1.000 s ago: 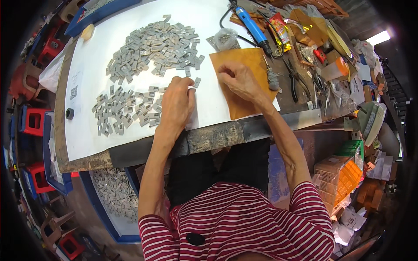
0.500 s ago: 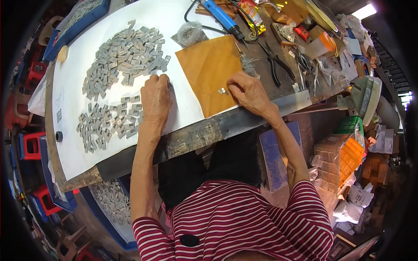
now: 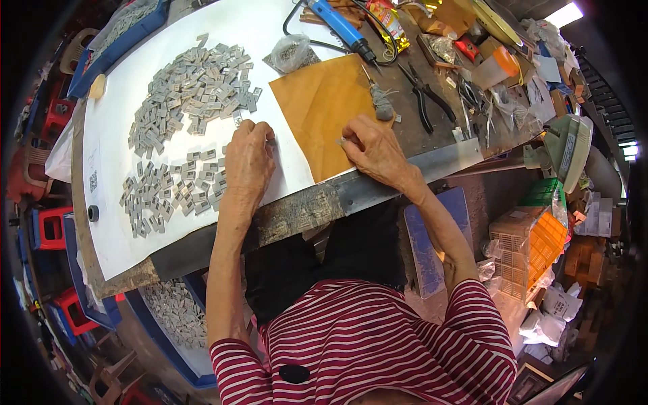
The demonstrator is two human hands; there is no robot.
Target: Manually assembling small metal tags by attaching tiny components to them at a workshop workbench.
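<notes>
My right hand (image 3: 375,150) is over the tan board (image 3: 317,101), its thumb and fingers pinched together. A small silvery metal piece (image 3: 341,141) shows at its fingertips. My left hand (image 3: 248,162) rests over the white sheet (image 3: 290,158) with its fingers curled closed; whatever they hold is hidden. Beside that hand lie a big heap of flat grey metal pieces (image 3: 196,81) with small openings in them and a looser group of the same pieces (image 3: 162,192). A grey lump with a thin pointed stem (image 3: 382,102) lies on the board's right side.
Behind the board are a blue corded tool (image 3: 341,27) and a plastic bag (image 3: 290,54). Black-handled pliers (image 3: 425,101) lie to the right among clutter. A blue tray (image 3: 81,77) stands far left. The table's front edge (image 3: 297,217) runs below my wrists.
My right hand has moved slightly left and nearer, onto the small pieces seen on the board. My left hand has shifted a little right and nearer.
</notes>
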